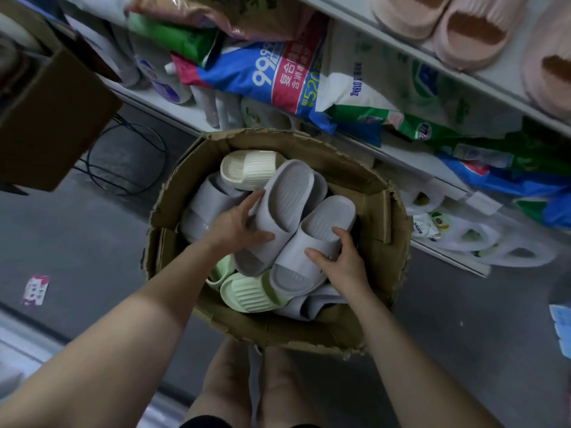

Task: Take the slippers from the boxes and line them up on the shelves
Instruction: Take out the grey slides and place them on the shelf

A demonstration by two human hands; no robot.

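Note:
An open cardboard box (383, 248) on the floor holds several slippers. My left hand (238, 222) grips the strap of a grey slipper (285, 193) lying on top. Beside it, my right hand (338, 253) holds the strap of a second grey slipper (327, 220). A cream slipper (247, 169) sits at the far side of the box, a pale green one (244, 293) at the near side, and more grey ones (204, 208) lie underneath. Pink slippers (463, 29) stand lined up on the upper shelf (482, 77) at the top right.
The lower shelves hold detergent bags (287, 75) and bottles (167, 81). Bagged white slippers (472, 239) lie on the bottom shelf at the right. A brown carton (52, 118) juts in at the left. Cables (126, 159) and a paper scrap (35, 288) lie on the grey floor.

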